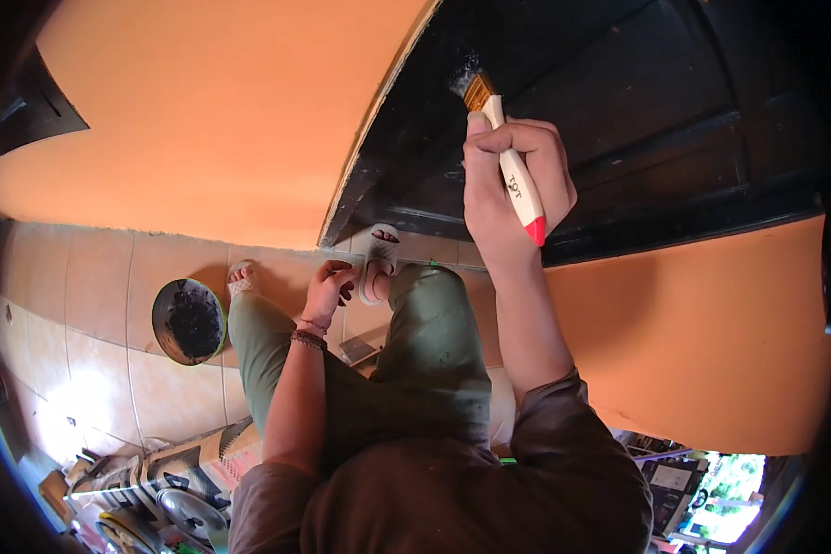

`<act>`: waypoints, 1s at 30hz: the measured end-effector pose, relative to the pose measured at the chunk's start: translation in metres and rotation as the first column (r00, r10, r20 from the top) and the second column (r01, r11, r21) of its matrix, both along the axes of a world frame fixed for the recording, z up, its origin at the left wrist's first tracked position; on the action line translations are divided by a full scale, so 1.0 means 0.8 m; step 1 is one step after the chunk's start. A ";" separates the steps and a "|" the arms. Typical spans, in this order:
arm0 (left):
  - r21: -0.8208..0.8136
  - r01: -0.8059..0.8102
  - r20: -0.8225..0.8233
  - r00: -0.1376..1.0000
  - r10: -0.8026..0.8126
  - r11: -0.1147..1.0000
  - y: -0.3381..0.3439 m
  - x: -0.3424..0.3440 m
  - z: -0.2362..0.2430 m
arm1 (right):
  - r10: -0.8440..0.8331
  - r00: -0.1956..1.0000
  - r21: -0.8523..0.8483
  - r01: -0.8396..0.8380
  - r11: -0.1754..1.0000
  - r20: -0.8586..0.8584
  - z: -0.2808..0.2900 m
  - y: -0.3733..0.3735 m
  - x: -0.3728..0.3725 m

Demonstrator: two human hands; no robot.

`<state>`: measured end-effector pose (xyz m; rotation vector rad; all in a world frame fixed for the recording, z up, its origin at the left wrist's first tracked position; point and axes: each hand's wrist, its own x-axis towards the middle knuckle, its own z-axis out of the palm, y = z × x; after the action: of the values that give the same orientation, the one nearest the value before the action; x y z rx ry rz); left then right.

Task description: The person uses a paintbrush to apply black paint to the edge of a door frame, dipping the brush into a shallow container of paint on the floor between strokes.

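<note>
My right hand (522, 175) is wrapped round the cream handle of a paintbrush (517, 185), whose end is red. The brush's bristles touch the black panelled door (619, 120) near its upper left part, beside a greyish wet-looking patch. Low over my legs, my left hand (326, 291) hangs with its fingers curled; whether anything is in them is hidden. A round bowl (162, 323) with dark paint inside stands on the tiled floor, left of my left foot.
An orange wall (222, 120) surrounds the door, with a pale frame edge (379, 111) on its left. Behind me on the left are a cardboard box (208, 462) and a pot lid (189, 512). A small flat grey piece (355, 349) lies on the floor between my legs.
</note>
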<state>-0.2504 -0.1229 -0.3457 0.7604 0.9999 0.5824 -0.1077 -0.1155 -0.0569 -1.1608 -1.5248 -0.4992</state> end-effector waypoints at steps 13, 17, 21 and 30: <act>-0.010 0.016 -0.029 0.999 -0.016 1.000 0.001 -0.011 0.001 | 0.035 0.995 0.076 -0.028 0.997 -0.098 -0.035 -0.016 0.002; -0.013 0.050 -0.051 0.997 -0.051 0.999 0.000 -0.013 0.002 | 0.083 0.994 -0.027 -0.082 0.996 0.076 -0.069 0.006 0.013; -0.060 -0.038 -0.037 0.999 0.036 0.997 0.006 -0.019 0.002 | 0.011 1.000 0.010 -0.011 1.000 0.018 -0.058 -0.015 -0.001; -0.076 -0.047 -0.016 0.999 0.046 0.996 0.005 -0.023 0.001 | 0.014 0.997 -0.020 -0.015 1.000 -0.080 -0.077 -0.022 0.002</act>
<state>-0.2687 -0.1188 -0.3448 0.6755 1.0496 0.5764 -0.1061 -0.1329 -0.1188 -1.1714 -1.4715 -0.4231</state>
